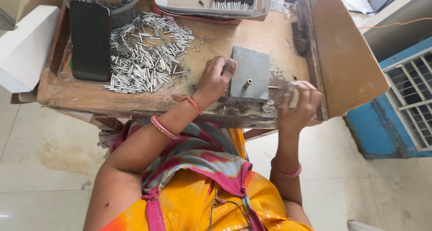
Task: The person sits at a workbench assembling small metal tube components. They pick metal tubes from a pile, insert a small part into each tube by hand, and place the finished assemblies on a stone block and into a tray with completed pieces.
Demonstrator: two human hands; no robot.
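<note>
Head cam, looking down on a worn wooden work table w/ raised side boards.

Grey metal block sits near the table's front edge, right of centre. A short brass-coloured tube stands up out of the block's lower middle; a thin pin sticks out at the block's right edge.

Left hand: resting on the table, touching the block's left edge, fingers curled in against it. Fingertips tucked under, so can't tell if anything small is pinched. The tube is just right of this hand, apart from it, not touched.

Right hand: at the front right corner of the table, just right of the block, not touching it. Fingers wrapped round a small pale object, motion-blurred, can't tell what it is. Tube lies to the left of this hand, w/ the pin between them.

Rest:
- big loose heap of small silver metal tubes on the left half of the table, just left of the left hand.
- black phone lying flat near the left edge, beside the heap.
- grey round container at the back left corner, more tubes inside.
- shallow white tray along the back edge, holding a row of dark-tipped pieces.
- white foam slab off the table's left side.
</note>
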